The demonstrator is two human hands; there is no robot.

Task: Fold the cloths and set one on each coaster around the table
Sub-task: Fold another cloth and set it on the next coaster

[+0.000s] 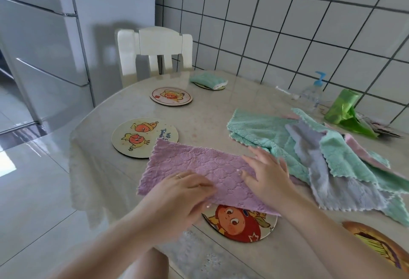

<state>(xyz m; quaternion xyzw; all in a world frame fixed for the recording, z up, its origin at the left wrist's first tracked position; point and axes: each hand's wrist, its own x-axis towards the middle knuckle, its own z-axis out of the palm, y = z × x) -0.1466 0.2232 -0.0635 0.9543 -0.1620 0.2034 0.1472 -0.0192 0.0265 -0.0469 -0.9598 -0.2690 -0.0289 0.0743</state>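
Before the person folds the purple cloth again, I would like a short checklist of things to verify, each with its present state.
1. Both hands on the purple cloth: ok; the left hand grips its near edge, the right hand lies flat on top.
2. Cloth lies smooth: ok, no bunching visible.
3. Cloth already folded once: cannot tell.
4. Target coaster free: ok; the nearest coaster holds no folded cloth, though the purple cloth overlaps its far part.
5. Other cloths kept apart: not ok; the pile of cloths reaches the right hand.
6. Far coaster served: ok, a folded green cloth sits on it.
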